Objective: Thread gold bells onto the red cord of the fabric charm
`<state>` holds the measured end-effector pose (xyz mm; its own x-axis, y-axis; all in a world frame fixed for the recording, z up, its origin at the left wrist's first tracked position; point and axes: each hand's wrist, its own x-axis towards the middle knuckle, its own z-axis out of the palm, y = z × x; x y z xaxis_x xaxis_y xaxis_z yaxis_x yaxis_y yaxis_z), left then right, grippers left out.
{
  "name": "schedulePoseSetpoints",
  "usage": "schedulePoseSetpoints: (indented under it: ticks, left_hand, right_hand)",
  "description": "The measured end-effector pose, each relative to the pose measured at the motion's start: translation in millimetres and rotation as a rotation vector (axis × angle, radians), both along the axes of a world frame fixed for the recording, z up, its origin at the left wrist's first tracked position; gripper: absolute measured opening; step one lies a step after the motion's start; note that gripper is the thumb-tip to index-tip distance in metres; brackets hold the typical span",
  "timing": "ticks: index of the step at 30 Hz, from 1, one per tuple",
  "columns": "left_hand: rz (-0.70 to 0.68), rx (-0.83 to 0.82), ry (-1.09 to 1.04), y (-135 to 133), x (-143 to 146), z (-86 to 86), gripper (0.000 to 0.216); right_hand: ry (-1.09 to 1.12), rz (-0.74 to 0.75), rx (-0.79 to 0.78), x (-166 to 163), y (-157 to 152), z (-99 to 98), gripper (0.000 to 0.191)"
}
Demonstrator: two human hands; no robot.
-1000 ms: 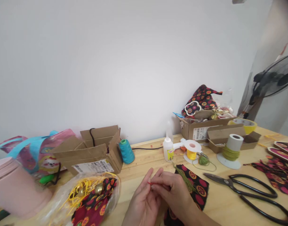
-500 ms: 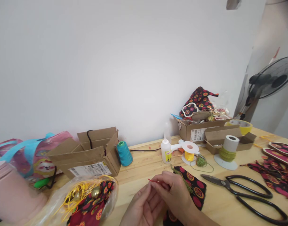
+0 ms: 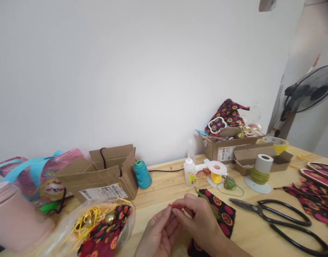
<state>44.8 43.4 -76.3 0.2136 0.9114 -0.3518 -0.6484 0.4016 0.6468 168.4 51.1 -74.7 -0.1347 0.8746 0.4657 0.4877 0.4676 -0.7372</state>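
My left hand [image 3: 159, 230] and my right hand [image 3: 198, 217] meet above the wooden table, fingertips pinched together. Between them runs a thin red strip [image 3: 175, 206], mostly hidden by the fingers; whether it is cloth or cord I cannot tell. Under and beside my right hand lies a dark patterned cloth piece [image 3: 225, 214], with green cords [image 3: 210, 203] along its near-left side. Large black-handled scissors [image 3: 260, 210] rest to the right, blades pointing left.
At left, a clear bag [image 3: 128, 228] holds yellow cords, bells and cloth beside a pink container [image 3: 16, 217]. Behind stand an open carton [image 3: 105, 182], a teal thread cone [image 3: 142, 174], a glue bottle [image 3: 190, 172], a yellow cord spool [image 3: 215, 177] and a green cord spool [image 3: 260, 175].
The fingertips have shifted slightly on the red strip, and less of its end sticks out past my left thumb. The table items stay where they were.
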Motion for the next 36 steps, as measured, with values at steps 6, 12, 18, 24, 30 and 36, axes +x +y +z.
schedulePoseSetpoints:
  ticks: [6, 12, 18, 24, 30, 36]
  left_hand:
    - [0.08, -0.044, -0.003, 0.9, -2.5, 1.4, 0.017]
    - [0.074, -0.049, -0.006, 1.5, -2.1, 1.2, 0.018]
    - [0.067, -0.04, -0.007, 0.8, -1.7, 1.9, 0.016]
    - [-0.001, 0.003, -0.018, -0.1, 0.0, 1.8, 0.014]
    - [-0.041, 0.034, -0.019, -2.8, -1.5, 2.5, 0.012]
    - [-0.045, 0.032, -0.034, -1.8, -1.6, 1.6, 0.014]
  right_hand:
    - [-0.003, 0.019, 0.04, 3.1, -1.0, -0.2, 0.016]
    - [-0.015, -0.026, 0.056, 2.5, -2.9, 3.0, 0.016]
    - [-0.015, -0.077, 0.073, 1.8, -4.6, 7.9, 0.017]
    - [-0.031, -0.087, 0.085, 1.4, -4.1, 5.0, 0.017]
    - [-0.031, -0.109, 0.082, 0.4, -3.1, 3.9, 0.016]
    - [-0.009, -0.119, 0.084, 0.9, -3.1, 4.3, 0.017]
